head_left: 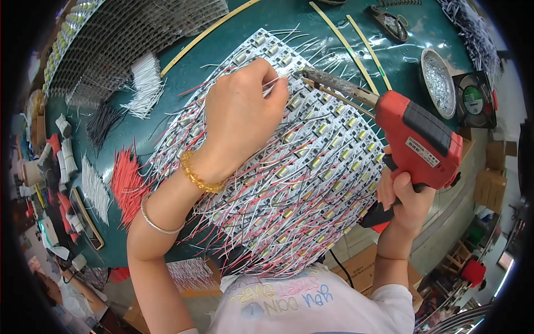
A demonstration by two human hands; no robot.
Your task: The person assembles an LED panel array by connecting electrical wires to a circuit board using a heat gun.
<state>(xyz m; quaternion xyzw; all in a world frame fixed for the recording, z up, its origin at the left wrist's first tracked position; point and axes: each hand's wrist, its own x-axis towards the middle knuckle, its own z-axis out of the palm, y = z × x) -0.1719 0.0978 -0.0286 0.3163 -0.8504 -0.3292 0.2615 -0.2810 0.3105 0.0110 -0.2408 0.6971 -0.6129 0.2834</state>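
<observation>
A large panel of small white circuit boards [334,146] lies before me, with red, white and black wires sticking out of its rows. My left hand [245,103] is over the panel's upper part, thumb and forefinger pinched on a thin white wire [271,83]. In my right hand [409,197] is a red and black soldering gun [420,139], fingers wrapped round its handle. Its long metal tip [334,83] points left and ends close to my left fingertips, over the boards. Whether the tip touches a board I cannot tell.
Bundles of red wires [129,183], white wires [146,83] and black wires [103,123] lie at the left. A metal dish [439,83] and a solder reel [474,100] sit at the right. Stacked board panels [139,33] stand at far left. Yellow strips [347,47] lie behind.
</observation>
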